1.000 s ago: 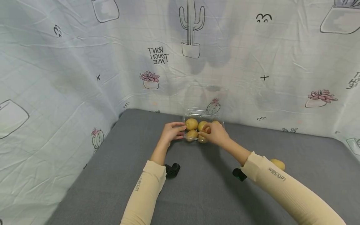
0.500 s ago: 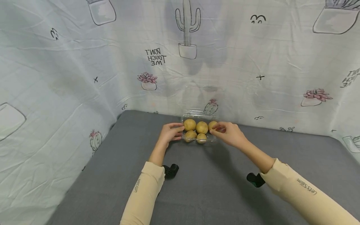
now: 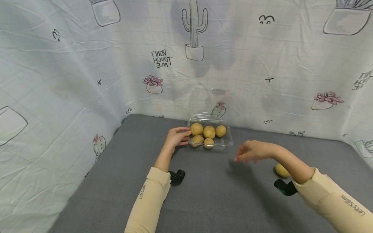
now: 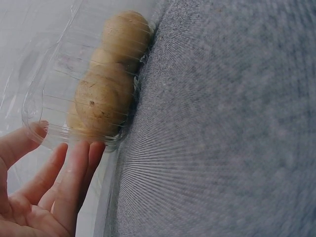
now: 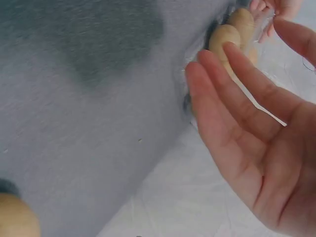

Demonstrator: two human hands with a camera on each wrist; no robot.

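Observation:
Several yellow potatoes (image 3: 209, 132) lie in a clear plastic clamshell box (image 3: 225, 141), whose see-through lid (image 3: 204, 100) stands raised at the back. My left hand (image 3: 175, 137) is at the box's left end. In the left wrist view, its nearly straight fingers (image 4: 74, 168) touch the end wall, the thumb up at the rim. Over the cloth to the right of the box, my right hand (image 3: 253, 150) holds nothing, its fingers (image 5: 237, 103) loosely extended in the right wrist view. Another potato (image 3: 281, 170) lies on the table beside my right forearm.
Grey cloth covers the table (image 3: 204, 194). A white curtain (image 3: 247, 71) printed with cacti hangs right behind the box and along both sides. Black devices are strapped at my left wrist (image 3: 177, 177) and right wrist (image 3: 285, 187).
My right hand has drawn back from the potatoes in the box to the right and toward me, uncovering the right-hand potato. My left hand stays at the box's left end.

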